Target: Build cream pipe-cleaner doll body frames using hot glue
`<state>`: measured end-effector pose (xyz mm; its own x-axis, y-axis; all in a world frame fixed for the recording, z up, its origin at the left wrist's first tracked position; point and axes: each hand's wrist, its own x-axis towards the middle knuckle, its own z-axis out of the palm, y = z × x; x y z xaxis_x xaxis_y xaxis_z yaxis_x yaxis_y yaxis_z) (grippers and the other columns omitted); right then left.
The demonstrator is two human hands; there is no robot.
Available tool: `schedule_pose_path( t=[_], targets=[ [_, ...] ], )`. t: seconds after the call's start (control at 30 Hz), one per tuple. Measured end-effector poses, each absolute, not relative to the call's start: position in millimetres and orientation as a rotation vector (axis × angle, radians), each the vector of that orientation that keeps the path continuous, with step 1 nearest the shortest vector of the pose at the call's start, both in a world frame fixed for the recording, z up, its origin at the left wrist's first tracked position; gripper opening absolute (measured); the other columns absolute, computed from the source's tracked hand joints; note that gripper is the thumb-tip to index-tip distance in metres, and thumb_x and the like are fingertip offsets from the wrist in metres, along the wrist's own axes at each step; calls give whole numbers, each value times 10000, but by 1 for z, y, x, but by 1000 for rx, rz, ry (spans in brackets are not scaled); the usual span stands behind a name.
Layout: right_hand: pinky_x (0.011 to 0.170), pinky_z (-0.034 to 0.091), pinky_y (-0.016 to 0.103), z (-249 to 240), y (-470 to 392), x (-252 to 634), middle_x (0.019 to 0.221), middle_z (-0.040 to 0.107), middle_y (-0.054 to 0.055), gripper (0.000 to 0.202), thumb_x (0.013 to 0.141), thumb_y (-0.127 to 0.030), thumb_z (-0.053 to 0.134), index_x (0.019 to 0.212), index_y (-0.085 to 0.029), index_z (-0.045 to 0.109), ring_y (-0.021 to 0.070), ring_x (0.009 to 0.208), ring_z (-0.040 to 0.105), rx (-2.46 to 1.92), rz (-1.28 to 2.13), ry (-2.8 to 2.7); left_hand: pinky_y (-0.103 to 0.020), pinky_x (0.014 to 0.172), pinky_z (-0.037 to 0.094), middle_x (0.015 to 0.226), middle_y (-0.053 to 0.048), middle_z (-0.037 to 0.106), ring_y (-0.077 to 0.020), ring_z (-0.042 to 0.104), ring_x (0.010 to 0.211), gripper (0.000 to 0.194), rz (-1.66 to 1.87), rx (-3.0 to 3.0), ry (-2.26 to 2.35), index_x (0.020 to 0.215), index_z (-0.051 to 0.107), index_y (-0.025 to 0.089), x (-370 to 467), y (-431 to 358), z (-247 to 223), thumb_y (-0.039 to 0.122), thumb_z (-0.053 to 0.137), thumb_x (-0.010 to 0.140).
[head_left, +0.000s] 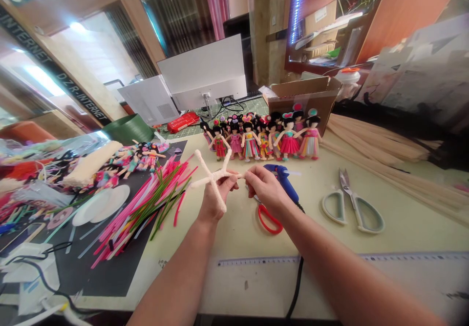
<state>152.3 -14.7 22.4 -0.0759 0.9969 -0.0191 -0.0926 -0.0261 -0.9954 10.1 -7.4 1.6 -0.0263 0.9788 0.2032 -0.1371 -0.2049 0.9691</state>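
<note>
A cream, fuzzy figure (213, 175) with several thin limbs is held above the pale mat. My left hand (216, 196) is closed on it, thumb and fingers pinching near its right end. Close by on the right, my right hand (262, 184) pinches the narrow tip that sticks out to the right. Beneath my right wrist lie red-handled scissors (270, 220), partly hidden. A blue glue gun (284, 182) rests just behind my right hand.
Small dolls (264, 138) stand in rows at the back, before a cardboard box (304, 96). Coloured pipe cleaners (146, 204) lie left. Large scissors (351, 201) and beige strips (395, 165) are right. A ruler (256, 261) lies near the front edge, beside a black cable (296, 287).
</note>
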Motion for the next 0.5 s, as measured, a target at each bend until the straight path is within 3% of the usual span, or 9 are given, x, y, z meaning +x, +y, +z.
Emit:
schedule_pose_path(
  t=[0.23, 0.4, 0.5],
  targets=[
    [510, 310, 252, 15, -13, 152, 565, 480, -60, 199, 763, -328, 617, 685, -207, 479, 86, 486, 430, -923, 1496, -1037, -265, 646, 425, 671, -13, 593, -128, 540, 652, 215, 1427, 1215, 1051, 798, 695, 180, 11, -9, 5, 360, 759, 700],
    [511, 291, 240, 13, -14, 151, 546, 475, -65, 203, 789, -316, 618, 697, -203, 477, 77, 485, 411, -858, 1456, -987, -249, 627, 400, 774, -23, 633, -97, 508, 647, 247, 1420, 1121, 906, 874, 703, 170, 15, -11, 4, 328, 779, 699],
    [509, 305, 231, 13, -15, 150, 547, 479, -63, 197, 810, -317, 604, 708, -202, 481, 80, 494, 429, -882, 1418, -1008, -237, 603, 381, 729, -11, 611, -87, 481, 628, 261, 1393, 1055, 858, 861, 704, 158, 17, -11, 0, 332, 792, 687]
  ],
)
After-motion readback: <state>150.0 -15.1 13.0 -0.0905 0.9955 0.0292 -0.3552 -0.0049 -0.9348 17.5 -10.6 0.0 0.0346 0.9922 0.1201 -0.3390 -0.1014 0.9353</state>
